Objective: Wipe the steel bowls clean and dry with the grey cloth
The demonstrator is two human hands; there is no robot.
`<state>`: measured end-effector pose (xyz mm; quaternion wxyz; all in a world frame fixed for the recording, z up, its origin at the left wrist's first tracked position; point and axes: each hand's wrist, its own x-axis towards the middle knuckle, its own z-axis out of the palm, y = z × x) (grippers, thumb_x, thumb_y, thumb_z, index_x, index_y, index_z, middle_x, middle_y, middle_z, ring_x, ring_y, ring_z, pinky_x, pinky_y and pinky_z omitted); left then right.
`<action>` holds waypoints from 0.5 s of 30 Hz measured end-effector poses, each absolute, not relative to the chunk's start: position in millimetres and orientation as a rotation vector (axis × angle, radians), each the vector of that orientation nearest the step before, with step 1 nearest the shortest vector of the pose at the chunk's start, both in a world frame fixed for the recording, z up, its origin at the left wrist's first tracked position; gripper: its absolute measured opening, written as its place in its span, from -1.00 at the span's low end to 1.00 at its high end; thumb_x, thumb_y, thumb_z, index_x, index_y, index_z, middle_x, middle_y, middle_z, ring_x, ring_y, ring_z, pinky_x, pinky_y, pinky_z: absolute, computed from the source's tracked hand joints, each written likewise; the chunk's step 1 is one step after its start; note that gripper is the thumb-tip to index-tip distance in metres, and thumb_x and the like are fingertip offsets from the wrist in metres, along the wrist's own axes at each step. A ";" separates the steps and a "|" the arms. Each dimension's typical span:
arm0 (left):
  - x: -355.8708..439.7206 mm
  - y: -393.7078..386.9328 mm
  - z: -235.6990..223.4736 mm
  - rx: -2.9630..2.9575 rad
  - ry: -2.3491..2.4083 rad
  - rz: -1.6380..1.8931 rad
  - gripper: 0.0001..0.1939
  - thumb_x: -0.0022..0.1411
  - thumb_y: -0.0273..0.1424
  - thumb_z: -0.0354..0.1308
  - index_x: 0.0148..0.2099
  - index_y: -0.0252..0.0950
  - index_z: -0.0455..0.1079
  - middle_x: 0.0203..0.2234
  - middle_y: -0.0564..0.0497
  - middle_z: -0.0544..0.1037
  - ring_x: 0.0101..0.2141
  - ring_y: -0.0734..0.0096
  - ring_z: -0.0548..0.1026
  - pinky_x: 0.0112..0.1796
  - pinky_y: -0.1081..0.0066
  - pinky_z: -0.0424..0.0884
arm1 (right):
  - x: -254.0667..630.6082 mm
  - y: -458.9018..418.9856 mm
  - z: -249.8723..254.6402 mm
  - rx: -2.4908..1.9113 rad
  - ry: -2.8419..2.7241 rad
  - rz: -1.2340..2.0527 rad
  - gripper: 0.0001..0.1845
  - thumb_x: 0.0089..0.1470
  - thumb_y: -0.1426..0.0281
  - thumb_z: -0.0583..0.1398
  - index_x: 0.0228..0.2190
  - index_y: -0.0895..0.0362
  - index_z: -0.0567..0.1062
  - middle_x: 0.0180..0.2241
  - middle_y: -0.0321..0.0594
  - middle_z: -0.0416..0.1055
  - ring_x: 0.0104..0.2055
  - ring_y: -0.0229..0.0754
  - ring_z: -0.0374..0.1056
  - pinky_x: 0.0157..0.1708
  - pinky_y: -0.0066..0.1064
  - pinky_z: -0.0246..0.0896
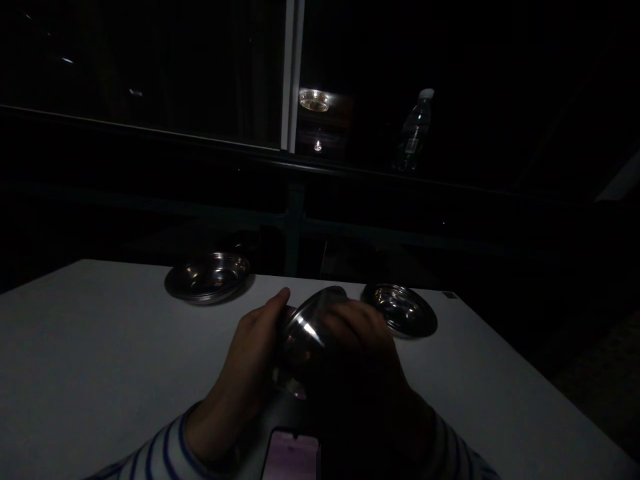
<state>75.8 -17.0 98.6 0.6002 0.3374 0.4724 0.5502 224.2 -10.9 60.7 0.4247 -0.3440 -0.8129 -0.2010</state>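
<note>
A shiny metal bowl is tilted on its side between my two hands, above the white table. On its left, my left hand grips it with the thumb pointing up; the other fingers are hidden. My right hand is closed over the bowl's right side, its fingers bent across the metal, much of it in deep shadow. A small pinkish patch shows by the bowl's lower edge, too dark to make out. Just below my hands is a phone with a lit screen.
Two metal dishes stand near the far edge of the white table: the left dish and the right dish. Beyond, a plastic bottle with a white cap stands on a dark ledge by the window frame. The surroundings are very dark.
</note>
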 end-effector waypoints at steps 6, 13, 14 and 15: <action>71.7 -14.4 94.3 0.823 1.100 1.265 -0.57 0.00 -0.05 0.07 -0.58 -0.35 0.36 -0.74 0.05 0.37 -0.69 0.50 0.31 -0.64 0.51 0.20 | 199.0 -29.1 47.7 -0.748 -2.217 -0.549 -0.75 0.06 0.33 0.03 -0.21 0.09 0.37 -0.24 -0.28 0.42 -0.15 -0.15 0.21 -0.18 -0.22 -0.01; 78.7 -21.6 101.1 0.705 0.974 1.196 -0.55 0.03 -0.05 0.01 -0.58 -0.35 0.36 -0.79 0.06 0.34 -0.73 0.50 0.29 -0.65 0.51 0.20 | 210.3 -20.5 54.8 -0.826 -2.095 -0.648 -0.73 0.08 0.32 0.04 -0.17 0.12 0.36 -0.18 -0.22 0.40 -0.11 -0.08 0.18 -0.19 -0.19 0.00; 79.1 -22.2 101.8 0.674 0.973 1.195 -0.56 0.03 -0.06 0.01 -0.58 -0.35 0.36 -0.79 0.07 0.34 -0.73 0.51 0.28 -0.65 0.52 0.19 | 205.9 -23.1 52.1 -0.830 -2.140 -0.636 -0.74 0.08 0.35 0.03 -0.18 0.11 0.37 -0.20 -0.23 0.41 -0.11 -0.09 0.19 -0.17 -0.17 -0.01; 79.3 -22.5 102.3 0.652 0.977 1.198 -0.56 0.02 -0.06 0.01 -0.58 -0.35 0.36 -0.78 0.07 0.34 -0.73 0.52 0.29 -0.65 0.52 0.19 | 201.5 -26.0 49.9 -0.836 -2.183 -0.615 -0.74 0.07 0.36 0.02 -0.19 0.11 0.38 -0.21 -0.25 0.41 -0.12 -0.11 0.19 -0.16 -0.17 -0.01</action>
